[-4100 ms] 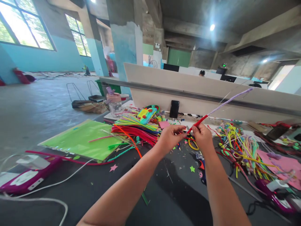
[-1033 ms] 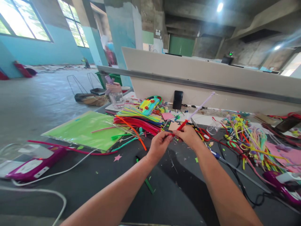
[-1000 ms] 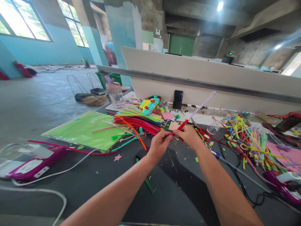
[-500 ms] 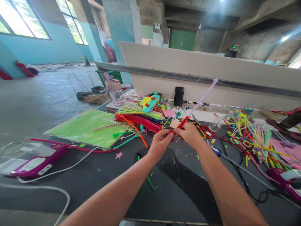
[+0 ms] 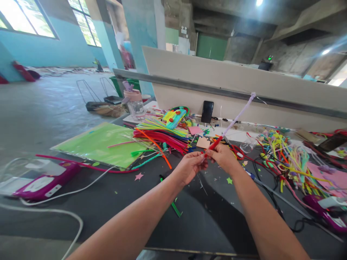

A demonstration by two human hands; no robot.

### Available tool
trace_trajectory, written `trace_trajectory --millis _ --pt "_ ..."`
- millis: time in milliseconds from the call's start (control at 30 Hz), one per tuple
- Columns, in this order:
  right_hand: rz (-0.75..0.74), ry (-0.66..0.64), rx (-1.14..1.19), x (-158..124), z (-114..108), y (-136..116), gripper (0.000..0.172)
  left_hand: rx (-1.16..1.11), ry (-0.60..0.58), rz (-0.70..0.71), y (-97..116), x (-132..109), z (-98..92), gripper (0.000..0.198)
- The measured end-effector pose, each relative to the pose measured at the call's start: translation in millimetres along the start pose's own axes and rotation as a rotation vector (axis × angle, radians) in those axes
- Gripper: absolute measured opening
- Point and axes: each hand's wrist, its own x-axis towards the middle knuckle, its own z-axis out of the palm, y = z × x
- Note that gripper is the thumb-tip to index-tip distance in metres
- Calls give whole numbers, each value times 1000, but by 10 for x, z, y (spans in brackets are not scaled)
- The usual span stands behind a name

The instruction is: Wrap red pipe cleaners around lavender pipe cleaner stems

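Observation:
Both hands meet over the dark table around a thin stick wrapped in fuzzy pipe cleaner (image 5: 216,142), red at its lower part and lilac above. It slants up and to the right, ending in a small lilac knob with fine wires or threads sticking out. My right hand (image 5: 222,157) grips the red part, thumb and fingers closed around it. My left hand (image 5: 192,167) pinches at the lower red end, its fingertips touching the right hand's. What exactly lies between the left fingertips is partly hidden.
Bundled pipe cleaners (image 5: 162,139) lie beyond my left hand, beside a green sheet pack (image 5: 94,144). Red-handled scissors (image 5: 238,152) sit past my right hand. A phone (image 5: 207,112) leans at the back board. Tangled pipe cleaners (image 5: 284,155), cables and a purple device (image 5: 46,182) flank the workspace.
Both hands and the stick have shifted slightly right and down in view. The left fingers have opened out a little at the red end. More of a green star shows beside the right wrist.

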Motion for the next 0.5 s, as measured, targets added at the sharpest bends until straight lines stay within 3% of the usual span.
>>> trace_trajectory --millis 233,333,433,500 --pt "47 27 127 -239 -65 107 21 116 -45 24 -170 -32 94 22" --pt "27 97 215 -321 7 204 26 362 36 184 -225 -39 98 21" --pt "45 149 251 -368 65 336 30 816 154 430 -269 -41 64 18" --pt "54 197 267 -385 76 404 30 1079 163 616 -296 -42 37 15"
